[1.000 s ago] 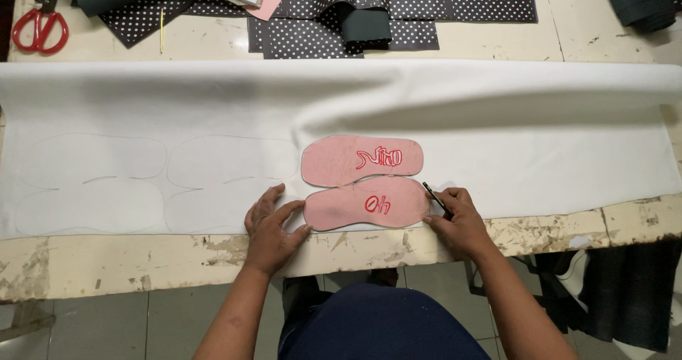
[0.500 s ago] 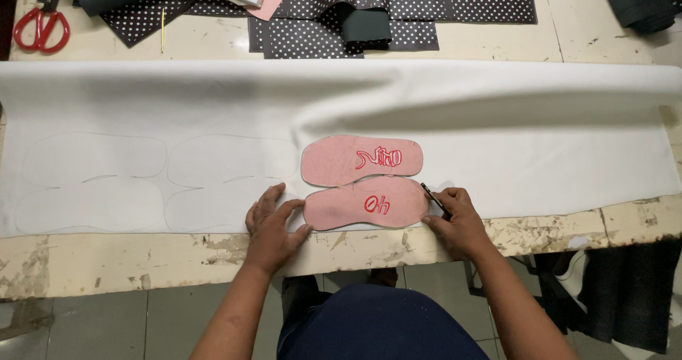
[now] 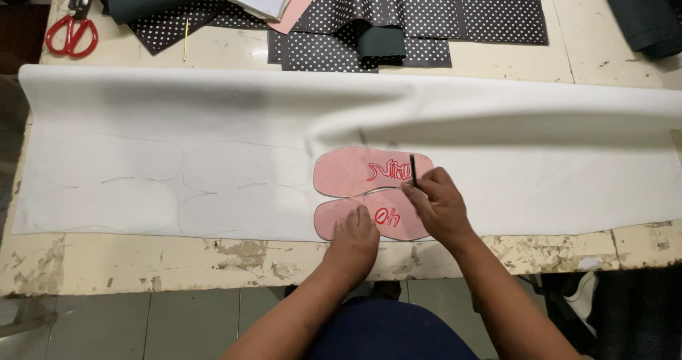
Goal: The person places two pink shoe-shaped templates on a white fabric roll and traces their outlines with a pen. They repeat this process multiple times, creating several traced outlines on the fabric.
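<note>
A: Hands?
B: Left hand is pressed flat, fingers spread, on the near pink insole template. Right hand is closed on a dark pen, tip at the far template.
A: Progress?
B: Four outlines are seen traced on the white sheet to the left. The current pair looks in progress; the sheet's right stretch is left unmarked. The sheet is laid along the desk.

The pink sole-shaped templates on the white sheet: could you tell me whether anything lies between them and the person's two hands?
Nothing visible does. The left hand presses on the near pink template, and the right hand, holding a dark pen, rests over both.
</note>
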